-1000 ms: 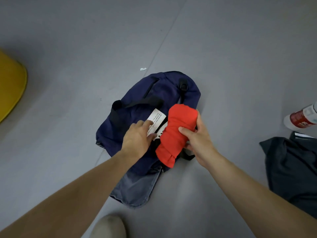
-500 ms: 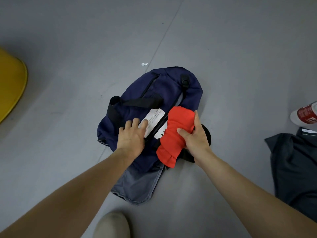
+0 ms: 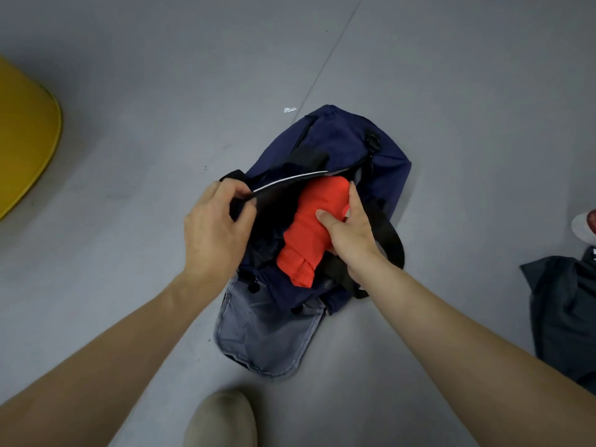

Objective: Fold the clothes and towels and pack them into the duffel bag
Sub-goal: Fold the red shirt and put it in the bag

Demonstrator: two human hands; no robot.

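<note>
Down on the grey floor [image 3: 129, 140], the left hand [image 3: 213, 227] pinches up the lip of the navy fabric duffel bag [image 3: 348, 143]. The right hand [image 3: 348, 233] grips the rolled orange-red cloth [image 3: 306, 240], which points lengthwise away from the person, far end under that lip, near end outside.

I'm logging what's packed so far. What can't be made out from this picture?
Head view only:
- Inside the duffel bag: dark, and covered by the red roll and right hand; other contents unknown.
- Dark garment: cut off by right edge; folded state unclear.
- White-and-red object: mostly beyond right edge.
- Yellow object: cut by left edge.
- Floor scrap: too small to identify.
</note>
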